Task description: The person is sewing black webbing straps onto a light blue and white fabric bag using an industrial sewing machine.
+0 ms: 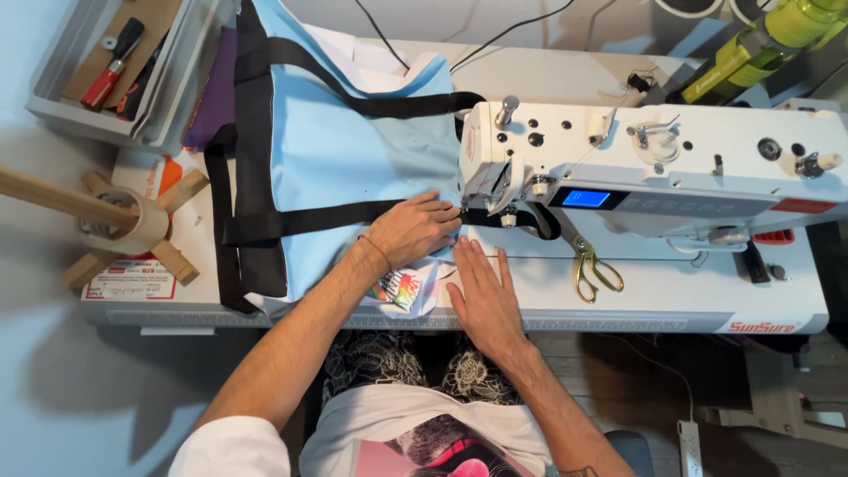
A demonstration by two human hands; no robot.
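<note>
Your right hand (484,296) lies flat on the white table (671,300), fingers straight and grasping nothing, just beside the light blue bag (344,159). Your left hand (413,228) presses down on the bag's black strap (309,218), fingers spread and loose, right next to the needle of the white sewing machine (654,168). Gold scissors (590,265) lie near the machine. Farther away, a grey tray (106,115) holds tools.

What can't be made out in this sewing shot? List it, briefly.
- Needle and stitch line, head view: hidden under the sewing machine head and the left hand.
- Blue fabric top end: cut off by the upper edge.
- Tools in the grey tray: partly cut off, too small.
- Right hand lies flat; what is beneath it is hidden.
</note>
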